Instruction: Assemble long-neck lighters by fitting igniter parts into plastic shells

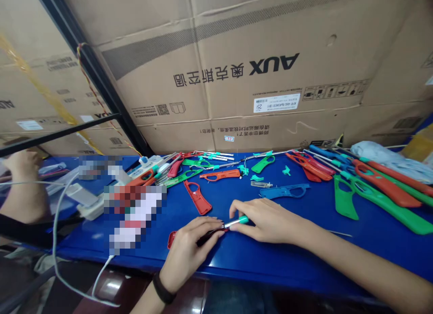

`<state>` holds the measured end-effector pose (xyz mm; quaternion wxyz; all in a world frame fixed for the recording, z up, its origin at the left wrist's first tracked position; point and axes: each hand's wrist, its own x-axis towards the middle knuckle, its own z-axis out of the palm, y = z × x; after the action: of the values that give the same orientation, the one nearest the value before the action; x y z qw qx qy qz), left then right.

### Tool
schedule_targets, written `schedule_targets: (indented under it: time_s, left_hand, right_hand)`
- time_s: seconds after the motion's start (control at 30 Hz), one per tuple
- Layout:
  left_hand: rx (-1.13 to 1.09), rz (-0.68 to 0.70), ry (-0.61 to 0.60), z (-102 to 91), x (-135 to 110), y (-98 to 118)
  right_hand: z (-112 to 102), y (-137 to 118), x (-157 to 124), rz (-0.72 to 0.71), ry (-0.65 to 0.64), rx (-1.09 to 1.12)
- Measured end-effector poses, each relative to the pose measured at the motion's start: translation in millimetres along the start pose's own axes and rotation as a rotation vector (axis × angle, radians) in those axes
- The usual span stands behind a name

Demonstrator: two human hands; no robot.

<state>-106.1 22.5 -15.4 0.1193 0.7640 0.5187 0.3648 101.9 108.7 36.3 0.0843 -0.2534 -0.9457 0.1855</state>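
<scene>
Currently held: metal tube [237, 222], thin, w/ teal cap at one end, lying across the gap btwn both hands, just above the worktop [304, 255] near its front edge, about mid-width.
L hand: left hand [194, 244] curled, fingertips pinched on a dark slim part [209, 235] that meets the tube's bare end; black wristband [164, 289] on that wrist.
R hand: right hand [269, 220] closed in a pinch, thumb + fingers on the teal-capped end.
Under L hand: red shell [171, 238], mostly hidden, only an edge shows.
Handling (judgement): tube looks v. light, stiff but thin, prob. bends or rolls if pressed; bare metal likely slick, so grip at the cap or close to the joint, fingertips only, not mid-span.
Nearby: red half-shell [199, 199] just behind L hand; blue half-shell [286, 191] behind R hand.
Back edge: orange, green, red bodies scattered; long green body [372, 199] toward right end.
Behind: cardboard box [257, 57] standing along the back edge.
Left end: another person's arm [23, 187], white cable [56, 242].
</scene>
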Motion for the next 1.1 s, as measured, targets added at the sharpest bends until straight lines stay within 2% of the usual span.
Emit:
schedule_targets:
  time_s: [0.13,0.43,1.1]
  left_hand:
    - [-0.032,-0.017,0.005,0.0,-0.4,-0.4]
    - [-0.096,-0.081,-0.037,-2.4,2.9,-0.5]
    - [-0.154,-0.110,-0.055,-3.5,3.0,0.4]
  right_hand:
    - [-1.0,0.9,2.2,-0.043,0.002,0.051]
    - [5.4,1.7,2.3,-0.027,0.025,0.044]
    - [8.4,-1.0,3.5,0.016,0.019,0.074]
